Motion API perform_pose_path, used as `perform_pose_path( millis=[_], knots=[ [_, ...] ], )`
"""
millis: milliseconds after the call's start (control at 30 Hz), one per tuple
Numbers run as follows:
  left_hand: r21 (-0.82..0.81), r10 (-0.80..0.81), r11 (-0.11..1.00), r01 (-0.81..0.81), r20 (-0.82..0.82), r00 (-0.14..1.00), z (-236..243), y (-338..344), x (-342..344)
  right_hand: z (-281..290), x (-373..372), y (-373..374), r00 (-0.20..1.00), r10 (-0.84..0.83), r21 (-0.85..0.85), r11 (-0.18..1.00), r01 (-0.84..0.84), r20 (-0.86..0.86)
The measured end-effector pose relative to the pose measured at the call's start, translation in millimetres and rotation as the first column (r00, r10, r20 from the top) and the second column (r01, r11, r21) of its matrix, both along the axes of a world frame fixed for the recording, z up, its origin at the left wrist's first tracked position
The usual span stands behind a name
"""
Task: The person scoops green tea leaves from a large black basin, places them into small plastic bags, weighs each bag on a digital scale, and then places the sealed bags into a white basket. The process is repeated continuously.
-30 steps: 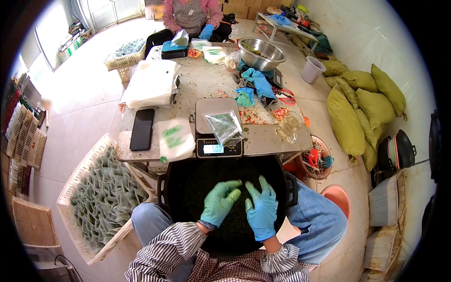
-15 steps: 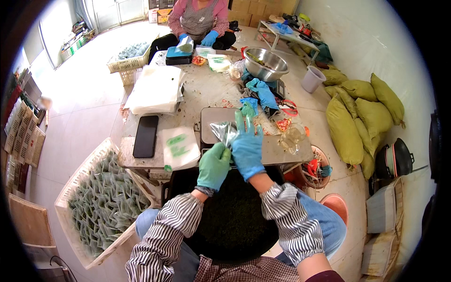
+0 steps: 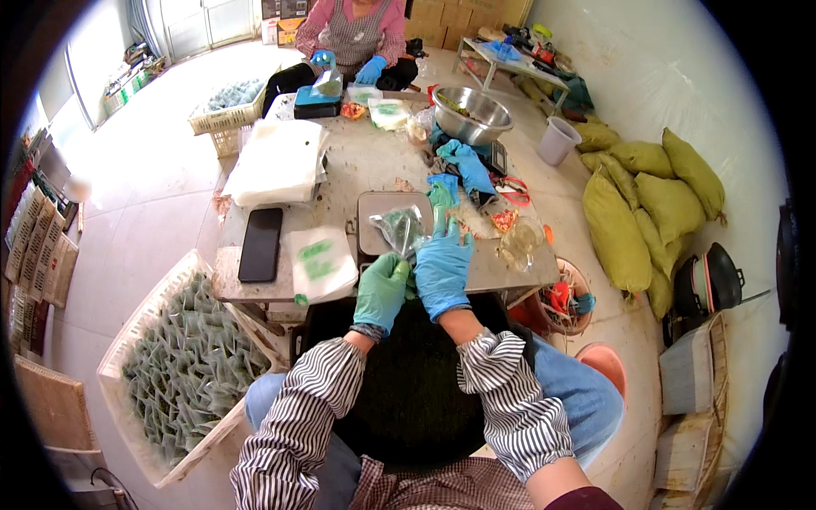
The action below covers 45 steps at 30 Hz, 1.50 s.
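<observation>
My left hand (image 3: pixel 381 293), in a green glove, is closed on the lower edge of a small clear plastic bag (image 3: pixel 399 226) with dark green stuff in it. The bag lies over the metal plate of a small scale (image 3: pixel 374 204) on the table's near side. My right hand (image 3: pixel 443 270), in a blue glove, is beside the bag's right edge, its fingers stretched out and partly apart. Below both hands, between my knees, stands a wide black tub (image 3: pixel 416 399) of dark green loose leaves. A stack of flat printed bags (image 3: pixel 327 285) is left of the scale.
On the table (image 3: pixel 348 166) lie a black phone (image 3: pixel 261 246), white plastic sheets (image 3: pixel 276 161), blue gloves (image 3: pixel 467 166), red scissors (image 3: pixel 515 191) and a steel bowl (image 3: pixel 473 116). A crate of filled bags (image 3: pixel 191 365) stands left. Across sits a co-worker (image 3: pixel 353 42); yellow-green sacks (image 3: pixel 616 229) lie right.
The bag has tipped from upright between my hands to lying flatter over the scale plate. My right hand has shifted slightly down and left. Across the table, the co-worker's bag has been lowered slightly.
</observation>
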<state>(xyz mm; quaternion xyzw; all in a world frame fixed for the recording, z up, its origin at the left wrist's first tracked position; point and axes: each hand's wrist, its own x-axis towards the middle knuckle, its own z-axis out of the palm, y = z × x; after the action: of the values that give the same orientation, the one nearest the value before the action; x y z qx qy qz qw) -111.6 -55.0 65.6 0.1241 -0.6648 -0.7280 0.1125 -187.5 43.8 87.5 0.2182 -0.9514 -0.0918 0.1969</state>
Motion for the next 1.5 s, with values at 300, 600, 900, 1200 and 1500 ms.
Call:
perform_pose_path(
  millis=[300, 600, 900, 1200, 1500],
  knots=[
    [-0.063, -0.170, 0.981, 0.184, 0.180, 0.969, 2.5, -12.6, 40.4, -12.0, 88.3, 142.3, 0.892, 0.299, -0.720, 0.693, 0.041, 0.339],
    [-0.101, -0.192, 0.968, 0.231, 0.299, 0.935, -5.8, -15.7, 66.2, -128.2, 156.6, 141.9, 0.895, 0.136, -0.418, 0.906, 0.061, 0.426],
    [-0.112, -0.203, 0.961, 0.252, 0.333, 0.921, -12.4, -15.0, 64.3, -115.3, 133.8, 164.4, 0.636, 0.028, -0.280, 0.912, 0.301, 0.771],
    [0.356, -0.527, 0.823, 0.442, 0.190, 0.829, -34.3, 22.5, 77.5, -18.7, 109.4, 124.9, 0.511, 0.585, -0.728, 0.216, 0.651, 0.630],
    [0.451, -0.425, 0.835, 0.316, 0.163, 0.891, -31.3, 8.3, 70.6, -3.2, 64.6, 69.5, 0.987, 0.112, -0.855, 0.517, 0.039, 0.113]
  ],
)
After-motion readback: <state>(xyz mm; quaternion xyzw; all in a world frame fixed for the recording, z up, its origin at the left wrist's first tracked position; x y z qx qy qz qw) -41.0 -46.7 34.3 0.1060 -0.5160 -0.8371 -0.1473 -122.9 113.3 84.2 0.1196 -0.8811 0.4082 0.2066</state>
